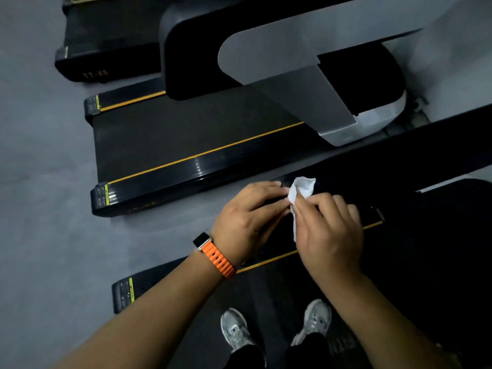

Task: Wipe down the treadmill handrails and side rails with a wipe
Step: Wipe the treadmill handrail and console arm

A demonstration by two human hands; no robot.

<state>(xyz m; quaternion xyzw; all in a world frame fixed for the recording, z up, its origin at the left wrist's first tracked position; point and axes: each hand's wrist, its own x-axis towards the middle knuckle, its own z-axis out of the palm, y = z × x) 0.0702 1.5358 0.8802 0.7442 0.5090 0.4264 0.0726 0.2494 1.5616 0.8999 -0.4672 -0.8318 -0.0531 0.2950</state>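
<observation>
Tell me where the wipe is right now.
In the head view, the wipe is right of centre, pinched between the left hand and right hand over the dark handrail.

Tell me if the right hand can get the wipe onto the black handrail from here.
Probably yes. The right hand pinches the white wipe right over the black handrail, with nothing between them. The left hand meets the wipe with its fingertips too and may need to let go.

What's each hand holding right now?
The left hand pinches the wipe.
The right hand pinches the wipe too.
</observation>
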